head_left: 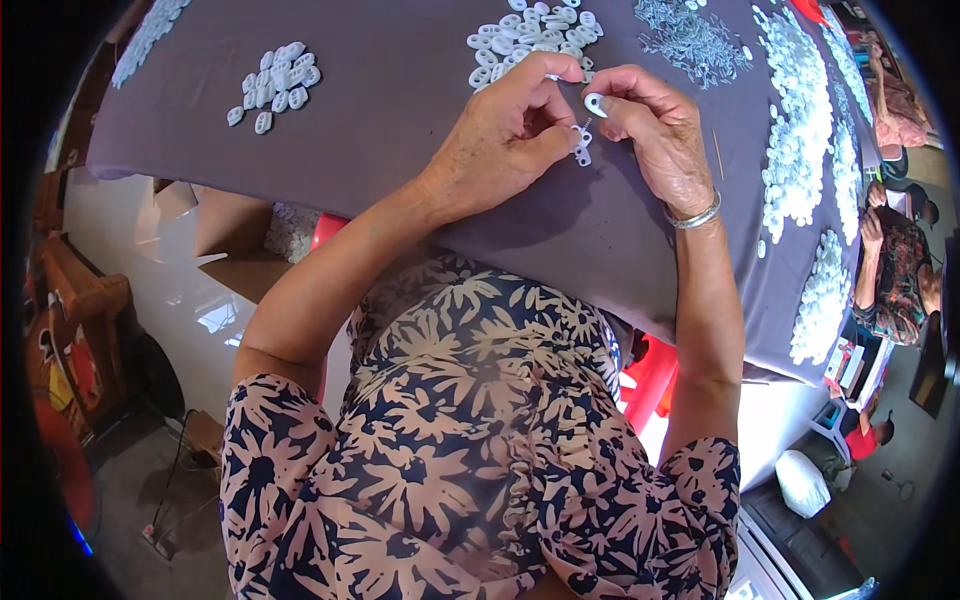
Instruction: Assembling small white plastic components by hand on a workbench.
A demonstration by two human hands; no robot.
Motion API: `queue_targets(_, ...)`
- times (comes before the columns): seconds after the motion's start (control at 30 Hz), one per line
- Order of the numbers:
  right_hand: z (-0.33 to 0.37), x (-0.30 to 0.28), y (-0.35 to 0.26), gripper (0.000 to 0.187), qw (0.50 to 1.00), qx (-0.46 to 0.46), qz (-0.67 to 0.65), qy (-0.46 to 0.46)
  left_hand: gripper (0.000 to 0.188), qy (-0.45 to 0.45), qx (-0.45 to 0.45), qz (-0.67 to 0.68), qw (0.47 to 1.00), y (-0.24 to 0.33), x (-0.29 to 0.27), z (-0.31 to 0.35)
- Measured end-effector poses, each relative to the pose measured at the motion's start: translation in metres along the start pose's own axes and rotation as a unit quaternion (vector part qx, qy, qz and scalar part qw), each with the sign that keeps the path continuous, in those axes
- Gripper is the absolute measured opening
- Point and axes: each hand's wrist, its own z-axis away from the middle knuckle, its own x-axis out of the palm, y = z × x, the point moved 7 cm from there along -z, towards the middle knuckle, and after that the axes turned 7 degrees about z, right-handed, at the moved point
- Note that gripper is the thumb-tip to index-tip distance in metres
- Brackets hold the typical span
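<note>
Both my hands are raised over the near part of a cloth-covered table [370,150]. Between the thumb and fingers of my left hand [500,140] is a small white plastic piece with holes [582,150]. A thin pin seems to stick up from it, though it is too small to be sure. My right hand [660,135], with a bangle at its wrist, pinches a white oval piece with a hole [595,104]. The two pieces are close together but look apart. Just beyond my left hand lies a pile of white oval pieces [500,42].
A smaller group of white oval pieces [275,82] lies at the left. Small metal pins [690,45] are heaped at the back right, near a thin stick [718,155]. Heaps of small white parts [797,130] line the right side. A cardboard box [232,225] stands below; people sit at far right.
</note>
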Motion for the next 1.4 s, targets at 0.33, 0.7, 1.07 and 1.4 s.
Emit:
queue_targets(0.33, 0.000, 0.003, 0.000, 0.012, 0.999, -0.004, 0.033, -0.008, 0.042, -0.002, 0.000, 0.001, 1.000, -0.001, -0.001, -0.001)
queue_targets(0.7, 0.001, 0.004, -0.004, 0.011, 0.997, -0.028, 0.075, -0.007, 0.042, -0.001, -0.007, -0.001, 1.000, -0.004, -0.001, 0.000)
queue_targets(1.07, 0.003, 0.009, -0.012, 0.011, 0.991, -0.070, 0.107, -0.026, 0.039, 0.022, 0.014, -0.035, 0.999, 0.002, -0.004, -0.001)
queue_targets(1.4, 0.004, 0.010, -0.003, 0.015, 0.992, -0.083, 0.094, -0.014, 0.034, 0.075, -0.011, 0.071, 0.995, -0.004, -0.007, 0.000)
